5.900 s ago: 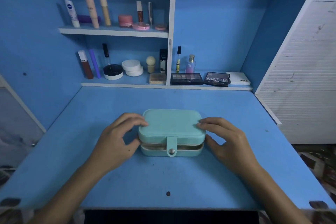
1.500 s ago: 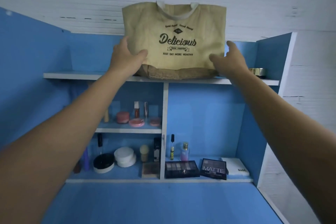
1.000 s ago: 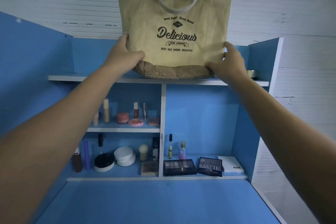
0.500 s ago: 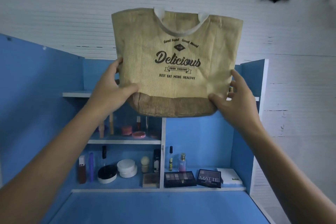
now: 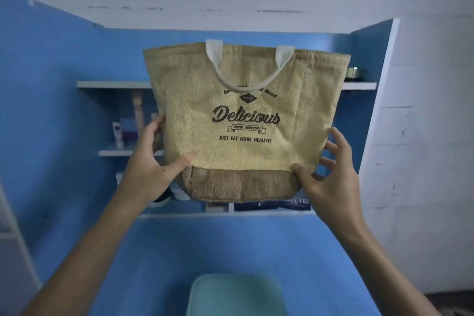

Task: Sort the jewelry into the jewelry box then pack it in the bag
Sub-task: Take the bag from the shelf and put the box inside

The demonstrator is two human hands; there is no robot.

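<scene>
A tan jute bag with white handles and the print "Delicious" hangs upright in the air in front of the shelves. My left hand grips its lower left side, thumb on the front. My right hand holds its lower right corner, thumb on the front and fingers spread behind. The teal jewelry box lies closed on the blue desk, directly below the bag at the bottom of the view. No loose jewelry shows.
Blue shelves behind the bag hold tubes and jars of cosmetics, mostly hidden by it. A small gold-coloured tin sits on the top shelf at right. A white slatted wall closes the right side.
Both hands lifted the bag off the top shelf and brought it down toward the desk. The view tilted down, so the jewelry box is in sight again.
</scene>
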